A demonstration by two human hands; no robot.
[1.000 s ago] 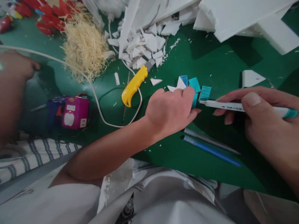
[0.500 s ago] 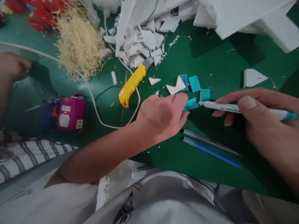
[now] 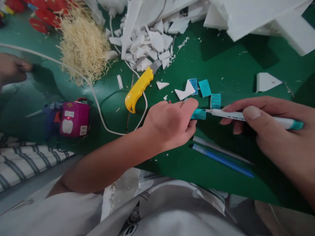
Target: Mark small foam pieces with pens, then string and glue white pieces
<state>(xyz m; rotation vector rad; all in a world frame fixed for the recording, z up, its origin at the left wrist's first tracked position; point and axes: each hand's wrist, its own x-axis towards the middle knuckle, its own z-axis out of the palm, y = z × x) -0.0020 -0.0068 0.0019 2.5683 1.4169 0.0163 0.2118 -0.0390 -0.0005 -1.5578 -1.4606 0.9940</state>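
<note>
Right grip point(image 3: 273, 131), narrow over the green bench point(image 3: 233, 65), holds a white marker point(image 3: 228, 114), its tip at the edge of a teal block point(image 3: 199, 114) pinched in the narrow left grip point(image 3: 169, 123); a striped square point(image 3: 216, 101) lies just beyond.

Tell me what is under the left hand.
A turquoise piece juts out from the left hand, the tip of the white marker at its edge. The piece's other end, and anything else beneath the hand, is covered and cannot be seen.
</note>
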